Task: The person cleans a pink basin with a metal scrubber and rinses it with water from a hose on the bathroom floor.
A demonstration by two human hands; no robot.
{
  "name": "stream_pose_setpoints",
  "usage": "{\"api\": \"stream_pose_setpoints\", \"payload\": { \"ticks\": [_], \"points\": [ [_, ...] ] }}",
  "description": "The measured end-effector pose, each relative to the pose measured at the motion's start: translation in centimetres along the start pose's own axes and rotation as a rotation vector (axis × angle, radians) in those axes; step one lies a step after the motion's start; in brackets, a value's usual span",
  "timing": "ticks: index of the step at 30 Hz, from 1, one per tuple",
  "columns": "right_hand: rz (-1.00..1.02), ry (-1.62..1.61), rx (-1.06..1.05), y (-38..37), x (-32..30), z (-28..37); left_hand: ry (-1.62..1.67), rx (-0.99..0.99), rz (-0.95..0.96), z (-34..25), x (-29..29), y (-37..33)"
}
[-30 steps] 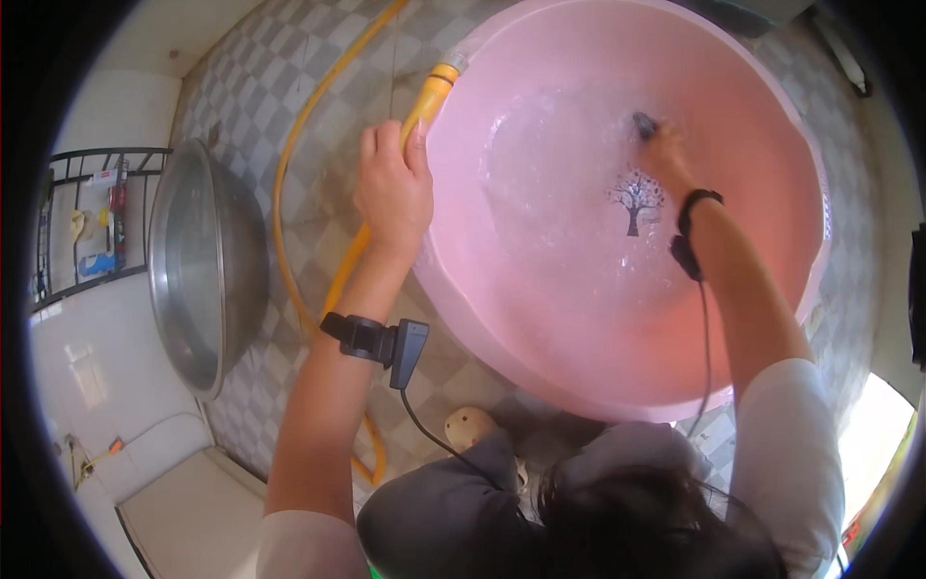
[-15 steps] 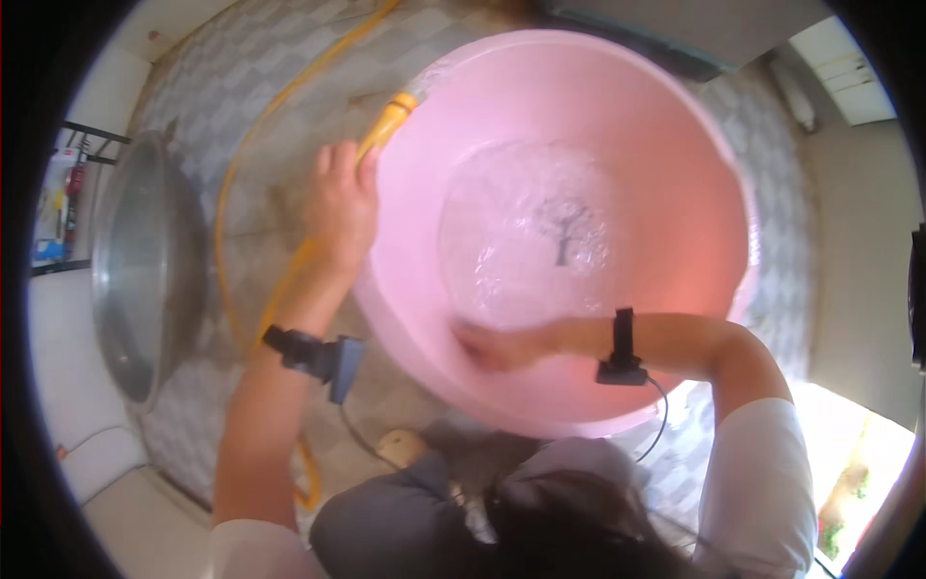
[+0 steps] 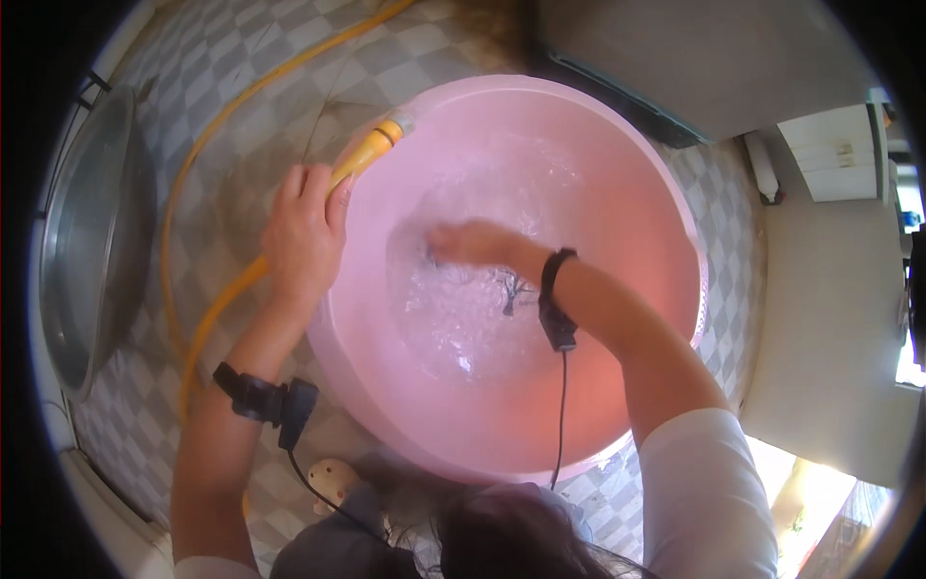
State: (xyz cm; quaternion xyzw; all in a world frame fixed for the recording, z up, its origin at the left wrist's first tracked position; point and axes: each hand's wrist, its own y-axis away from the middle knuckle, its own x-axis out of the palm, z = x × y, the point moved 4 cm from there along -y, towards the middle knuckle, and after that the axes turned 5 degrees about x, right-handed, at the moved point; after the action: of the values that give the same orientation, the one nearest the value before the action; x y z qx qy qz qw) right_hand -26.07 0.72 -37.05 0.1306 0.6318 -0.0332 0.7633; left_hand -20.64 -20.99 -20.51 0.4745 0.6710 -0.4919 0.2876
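The left hand (image 3: 307, 227) grasps the yellow hose (image 3: 368, 151), its fingers wrapped behind the hose's end, which lies at the left rim of the pink tub (image 3: 617, 203). The right hand (image 3: 473, 243) is down inside the tub, fingers pointing left; it is blurred, with a small dark patch by the fingertips, so I cannot tell whether it grips something. A second ago it was beyond the tree print (image 3: 511, 292) and held something dark, then it swept close to the near left wall; now it is left of the print, so the work appears to have shifted to that side of the bottom. Rippling water (image 3: 449, 333) covers the bottom there. The tub stands on the checked floor (image 3: 270, 72), well apart from the metal basin (image 3: 133, 232) at left.
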Motion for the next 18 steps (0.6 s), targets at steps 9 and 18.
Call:
{"api": "stream_pose_setpoints", "payload": {
  "ticks": [9, 18],
  "points": [
    [-0.12, 0.509, 0.617, 16.6, -11.3, -14.8, 0.104, 0.04, -0.012, -1.3, 0.0, -0.4],
    [-0.011, -0.192, 0.871, 26.0, -12.8, -9.1, 0.075, 0.103, -0.004, 1.4, 0.6, 0.9]
  ]
}}
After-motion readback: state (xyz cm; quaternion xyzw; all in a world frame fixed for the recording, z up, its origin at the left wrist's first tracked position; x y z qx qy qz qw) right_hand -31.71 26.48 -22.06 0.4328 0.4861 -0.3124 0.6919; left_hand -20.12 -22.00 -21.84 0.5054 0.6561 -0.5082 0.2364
